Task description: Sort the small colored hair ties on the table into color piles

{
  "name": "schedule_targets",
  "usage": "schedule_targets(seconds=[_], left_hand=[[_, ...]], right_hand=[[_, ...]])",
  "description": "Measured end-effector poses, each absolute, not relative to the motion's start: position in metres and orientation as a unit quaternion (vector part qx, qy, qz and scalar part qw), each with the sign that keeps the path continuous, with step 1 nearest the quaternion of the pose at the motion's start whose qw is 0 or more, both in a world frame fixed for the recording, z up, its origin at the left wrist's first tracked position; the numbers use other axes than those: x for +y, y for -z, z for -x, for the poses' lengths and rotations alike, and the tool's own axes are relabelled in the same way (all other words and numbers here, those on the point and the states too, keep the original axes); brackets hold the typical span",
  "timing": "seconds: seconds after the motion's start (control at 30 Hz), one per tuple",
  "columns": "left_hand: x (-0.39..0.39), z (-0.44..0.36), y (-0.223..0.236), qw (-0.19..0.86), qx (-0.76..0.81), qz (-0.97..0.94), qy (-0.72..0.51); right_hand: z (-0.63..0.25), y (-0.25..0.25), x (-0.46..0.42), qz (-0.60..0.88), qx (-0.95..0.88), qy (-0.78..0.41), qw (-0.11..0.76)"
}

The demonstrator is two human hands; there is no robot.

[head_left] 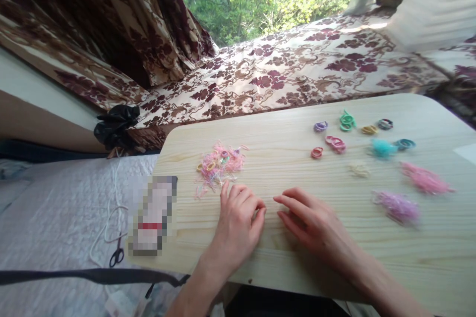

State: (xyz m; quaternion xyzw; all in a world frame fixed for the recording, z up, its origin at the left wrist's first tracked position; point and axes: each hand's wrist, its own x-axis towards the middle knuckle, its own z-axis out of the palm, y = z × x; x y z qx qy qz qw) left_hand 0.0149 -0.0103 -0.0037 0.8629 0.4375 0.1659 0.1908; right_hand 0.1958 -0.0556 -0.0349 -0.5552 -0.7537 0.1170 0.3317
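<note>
Left hand [240, 213]: ours, near the middle of the surface [282, 262], thumb and forefinger tips drawn together; we see nothing between them. The mixed pile [221, 163] of mostly pink bands lies just beyond its fingers, toward the far left corner.

Right hand [310, 215]: ours, beside the left but apart from it, fingers and thumb spread, nothing seen in them; it lies between the mixed pile and the lilac bundle [397, 207].

Groups toward the far edge, right half: purple bands [320, 127], green bands [347, 121], yellow bands [369, 130], dark bands [385, 124]; nearer us, red bands [317, 152] and pink bands [335, 144]; then a turquoise bundle [383, 148] just beside teal bands [405, 144].

Toward the right edge: a cream bundle [359, 171], blurred; a pink bundle [427, 179]; the lilac bundle, nearest us. One white item [464, 154], partly in view, at the right edge.

Left edge: one pixelated object [152, 215], contents hidden, taking up the room between the mixed pile and that edge.

Off the surface, left: bed [63, 208] with white cord [111, 198] and scissors [116, 256]; black bag [117, 126] past the far left corner.
</note>
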Motion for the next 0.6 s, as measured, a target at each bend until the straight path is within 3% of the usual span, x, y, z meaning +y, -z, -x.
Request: schedule_targets(seconds=[0.6], left_hand=[[-0.012, -0.034, 0.002, 0.206, 0.419, -0.866, -0.180]], right_hand=[[-0.215, 0.022, -0.073, 0.575, -0.702, -0.162, 0.389]])
